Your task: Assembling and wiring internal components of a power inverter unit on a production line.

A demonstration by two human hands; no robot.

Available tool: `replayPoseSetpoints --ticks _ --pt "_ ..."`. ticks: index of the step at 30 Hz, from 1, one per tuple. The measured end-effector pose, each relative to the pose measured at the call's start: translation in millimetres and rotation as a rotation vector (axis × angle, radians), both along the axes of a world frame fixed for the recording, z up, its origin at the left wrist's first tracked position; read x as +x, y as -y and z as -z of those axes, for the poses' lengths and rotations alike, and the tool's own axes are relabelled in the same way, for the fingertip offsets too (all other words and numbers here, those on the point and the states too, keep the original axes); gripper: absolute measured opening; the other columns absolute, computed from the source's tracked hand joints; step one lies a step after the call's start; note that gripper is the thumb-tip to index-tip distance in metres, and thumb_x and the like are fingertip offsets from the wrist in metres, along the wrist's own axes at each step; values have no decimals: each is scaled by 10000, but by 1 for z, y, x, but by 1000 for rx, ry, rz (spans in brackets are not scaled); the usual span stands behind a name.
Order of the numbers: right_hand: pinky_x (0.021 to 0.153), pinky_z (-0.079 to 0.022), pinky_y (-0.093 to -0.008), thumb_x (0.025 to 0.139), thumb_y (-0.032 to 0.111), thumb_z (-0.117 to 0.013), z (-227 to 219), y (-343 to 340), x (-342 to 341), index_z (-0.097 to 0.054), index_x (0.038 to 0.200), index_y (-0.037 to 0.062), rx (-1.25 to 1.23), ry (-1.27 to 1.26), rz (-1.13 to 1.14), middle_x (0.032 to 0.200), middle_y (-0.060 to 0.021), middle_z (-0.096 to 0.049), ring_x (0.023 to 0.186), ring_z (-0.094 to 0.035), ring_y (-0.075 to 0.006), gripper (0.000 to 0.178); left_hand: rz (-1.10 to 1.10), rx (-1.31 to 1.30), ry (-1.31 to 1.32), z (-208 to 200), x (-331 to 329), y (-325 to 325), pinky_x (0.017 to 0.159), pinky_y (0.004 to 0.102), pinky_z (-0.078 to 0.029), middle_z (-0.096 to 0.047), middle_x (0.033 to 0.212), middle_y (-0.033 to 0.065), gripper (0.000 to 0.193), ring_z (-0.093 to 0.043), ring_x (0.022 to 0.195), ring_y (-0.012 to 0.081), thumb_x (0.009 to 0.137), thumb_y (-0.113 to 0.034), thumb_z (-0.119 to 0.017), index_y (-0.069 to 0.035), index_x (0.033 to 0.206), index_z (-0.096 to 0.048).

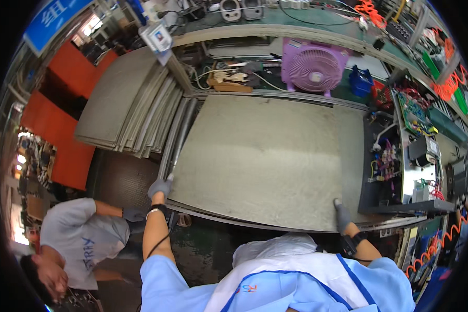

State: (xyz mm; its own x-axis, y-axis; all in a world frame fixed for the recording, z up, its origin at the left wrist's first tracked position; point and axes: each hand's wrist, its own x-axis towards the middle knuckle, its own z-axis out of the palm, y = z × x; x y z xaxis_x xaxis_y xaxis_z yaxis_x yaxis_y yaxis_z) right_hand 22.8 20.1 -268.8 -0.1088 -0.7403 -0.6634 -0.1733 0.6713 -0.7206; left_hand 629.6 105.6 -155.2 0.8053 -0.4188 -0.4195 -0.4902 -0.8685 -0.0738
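A large flat grey board (pixel 260 166) lies in front of me on the bench, and part of a second grey sheet (pixel 352 156) shows along its right side. My left hand (pixel 160 189), in a grey glove, is closed on the board's near left corner. At the near edge, toward the right, my right hand (pixel 342 215), gloved too, grips the same board with the thumb on top. The fingers under the edge are hidden.
A metal roller (pixel 181 135) runs along the bench's left side. Beyond it leans a stack of grey boards (pixel 135 109). A purple fan (pixel 314 67) and a blue bin (pixel 360 80) stand behind. On the right is an electronics chassis (pixel 395 156). Another person (pixel 86 234) is at lower left.
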Motion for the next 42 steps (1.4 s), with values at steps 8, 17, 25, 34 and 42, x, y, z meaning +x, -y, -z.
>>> replayPoseSetpoints --ticks 8,17,25,34,42 --pt "884 -393 -309 830 373 -525 -58 7 11 -466 1187 17 54 313 53 1115 -102 -551 995 -522 -214 507 -73 -212 -241 76 56 2 847 372 -404 -544 1091 244 851 -530 1039 313 721 -666 -483 85 1121 -497" --pt "899 -380 -332 843 460 -464 36 -68 36 -449 1195 -32 -155 186 212 1167 -116 -515 1016 -493 -229 605 -27 -399 -98 -100 30 -50 660 419 -431 -594 698 210 618 -584 688 353 752 -603 -480 -8 680 -632" --pt "785 -422 -317 829 432 -500 -44 -40 185 -551 1038 -20 -73 72 35 973 -91 -574 883 -521 -173 500 -237 -717 227 -143 107 -232 547 395 -408 -530 575 208 503 -525 522 230 774 -450 -551 44 695 -602" --pt "722 -435 -313 835 525 -428 -140 109 376 -608 913 -41 -312 251 -644 807 -83 -584 754 -528 -147 599 -976 -1405 194 -103 98 -366 518 349 -421 -593 630 49 516 -506 520 190 821 -443 -530 63 889 -600" --pt "948 -293 -500 768 536 -476 -242 117 624 -446 1218 109 -1380 -786 -1175 1229 -185 -435 1138 -423 -320 621 -1243 -1570 12 -86 141 -332 494 332 -418 -591 651 40 527 -502 509 175 822 -455 -526 61 906 -598"
